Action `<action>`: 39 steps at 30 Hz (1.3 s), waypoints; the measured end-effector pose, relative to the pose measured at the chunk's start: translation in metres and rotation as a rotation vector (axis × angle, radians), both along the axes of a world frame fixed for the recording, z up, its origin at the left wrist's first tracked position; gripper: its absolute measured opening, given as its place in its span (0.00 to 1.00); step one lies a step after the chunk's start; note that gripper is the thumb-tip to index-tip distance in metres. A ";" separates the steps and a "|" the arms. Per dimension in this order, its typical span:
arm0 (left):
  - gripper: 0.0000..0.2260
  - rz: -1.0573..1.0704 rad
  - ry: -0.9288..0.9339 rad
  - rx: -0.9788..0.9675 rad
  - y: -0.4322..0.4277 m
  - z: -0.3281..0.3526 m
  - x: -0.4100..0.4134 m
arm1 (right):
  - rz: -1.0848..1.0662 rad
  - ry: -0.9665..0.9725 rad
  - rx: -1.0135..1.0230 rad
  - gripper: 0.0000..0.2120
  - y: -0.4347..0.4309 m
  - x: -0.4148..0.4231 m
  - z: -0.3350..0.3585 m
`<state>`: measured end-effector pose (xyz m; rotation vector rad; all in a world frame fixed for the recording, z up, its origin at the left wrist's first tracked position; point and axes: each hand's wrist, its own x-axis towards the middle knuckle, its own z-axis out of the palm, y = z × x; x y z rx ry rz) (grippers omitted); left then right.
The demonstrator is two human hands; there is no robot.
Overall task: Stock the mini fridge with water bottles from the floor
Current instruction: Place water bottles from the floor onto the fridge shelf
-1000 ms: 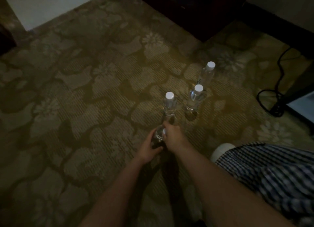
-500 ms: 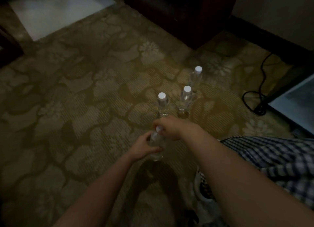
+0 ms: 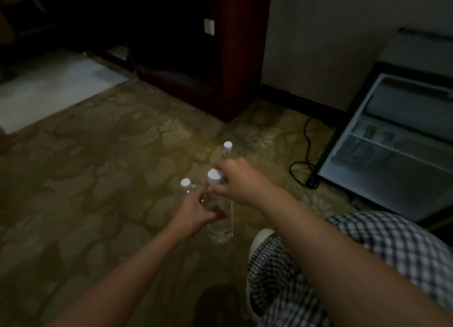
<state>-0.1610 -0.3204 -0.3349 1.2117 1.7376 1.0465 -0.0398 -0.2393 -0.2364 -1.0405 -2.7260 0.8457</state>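
A clear water bottle (image 3: 220, 225) with a white cap hangs upright above the carpet, held by both hands. My left hand (image 3: 196, 211) grips its body from the left. My right hand (image 3: 236, 179) grips its neck just under the cap. Two more white-capped bottles stand on the carpet behind it, one bottle (image 3: 186, 185) at the left and another bottle (image 3: 228, 150) farther back, partly hidden by my right hand. The open mini fridge (image 3: 392, 140) stands at the right with wire shelves showing.
A dark wooden cabinet (image 3: 232, 69) stands behind the bottles. A black power cable (image 3: 306, 160) lies coiled on the patterned carpet beside the fridge. My knee in checked trousers (image 3: 367, 253) and a white shoe (image 3: 259, 238) are at the lower right.
The bottle has been lifted off the carpet by both hands. The view has tilted up and right, bringing the open fridge and cabinet into sight.
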 end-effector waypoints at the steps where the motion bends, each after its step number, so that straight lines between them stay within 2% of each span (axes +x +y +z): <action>1: 0.23 -0.015 0.014 0.027 0.010 0.010 0.009 | -0.050 0.046 0.009 0.10 0.005 0.010 0.006; 8: 0.21 -0.134 0.075 0.149 0.083 0.073 0.078 | -0.322 0.259 0.093 0.14 0.048 0.093 0.057; 13: 0.19 -0.201 0.249 0.204 0.140 0.105 0.142 | -0.439 0.242 0.251 0.17 0.088 0.159 0.076; 17: 0.31 -0.263 0.295 0.213 0.180 0.120 0.187 | -0.562 0.233 0.315 0.19 0.111 0.203 0.086; 21: 0.28 -0.346 0.377 0.188 0.211 0.129 0.224 | -0.678 0.197 0.303 0.21 0.131 0.239 0.087; 25: 0.27 -0.417 0.451 0.140 0.243 0.131 0.255 | -0.783 0.166 0.206 0.18 0.160 0.273 0.077; 31: 0.28 -0.456 0.465 0.041 0.285 0.110 0.296 | -0.851 0.194 0.017 0.20 0.200 0.311 0.055; 34: 0.28 -0.447 0.402 0.013 0.301 0.088 0.315 | -0.860 0.168 0.013 0.16 0.218 0.323 0.036; 39: 0.25 -0.490 0.241 -0.084 0.330 0.044 0.337 | -0.876 0.096 0.033 0.16 0.242 0.336 -0.002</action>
